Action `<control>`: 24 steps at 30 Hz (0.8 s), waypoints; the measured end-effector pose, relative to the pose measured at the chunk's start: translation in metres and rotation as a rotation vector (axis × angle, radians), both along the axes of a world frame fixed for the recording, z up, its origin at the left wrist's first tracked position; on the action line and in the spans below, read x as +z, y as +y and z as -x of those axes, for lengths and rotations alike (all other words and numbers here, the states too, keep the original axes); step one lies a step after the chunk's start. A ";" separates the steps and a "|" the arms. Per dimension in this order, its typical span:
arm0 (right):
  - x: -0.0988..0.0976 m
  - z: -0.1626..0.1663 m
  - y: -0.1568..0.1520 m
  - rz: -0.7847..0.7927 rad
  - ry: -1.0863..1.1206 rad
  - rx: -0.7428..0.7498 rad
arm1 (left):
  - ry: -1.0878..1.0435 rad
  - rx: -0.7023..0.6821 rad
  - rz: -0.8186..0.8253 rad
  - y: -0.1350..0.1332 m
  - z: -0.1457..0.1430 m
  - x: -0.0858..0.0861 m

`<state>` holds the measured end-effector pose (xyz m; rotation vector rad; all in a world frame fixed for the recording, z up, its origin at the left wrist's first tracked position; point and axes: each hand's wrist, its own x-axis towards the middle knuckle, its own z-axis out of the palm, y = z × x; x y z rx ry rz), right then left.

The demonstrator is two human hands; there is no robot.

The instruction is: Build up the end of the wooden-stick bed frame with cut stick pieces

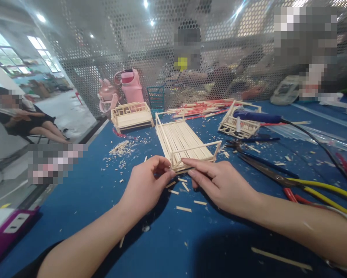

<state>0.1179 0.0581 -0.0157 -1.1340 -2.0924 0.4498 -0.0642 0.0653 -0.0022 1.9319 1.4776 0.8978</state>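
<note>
On the blue tabletop lies a model bed (183,137) built from thin wooden sticks, with a slatted base and a low rail frame at each end. My left hand (144,183) is closed in a pinch at its near left corner post. From the other side, my right hand (224,183) pinches at the near end, index finger reaching over the lower rail and thumb below. The fingertips cover that corner, so any small stick between them cannot be made out. Short stick offcuts (184,209) lie just below my hands.
A stick-built model bench (132,119) and another stick model (240,125) stand behind. At right are a blue glue gun (257,116) with a cord, yellow-handled shears (280,178) and pliers (235,145). Red and plain sticks (204,108) lie before the perforated metal screen (127,46). A person sits left.
</note>
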 end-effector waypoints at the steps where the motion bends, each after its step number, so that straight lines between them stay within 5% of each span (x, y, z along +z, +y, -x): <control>1: 0.000 0.000 0.000 0.000 -0.002 0.001 | -0.003 0.001 0.003 0.000 0.000 0.000; 24: 0.004 0.004 0.004 0.018 0.036 -0.047 | 0.016 -0.005 -0.027 0.000 0.000 0.000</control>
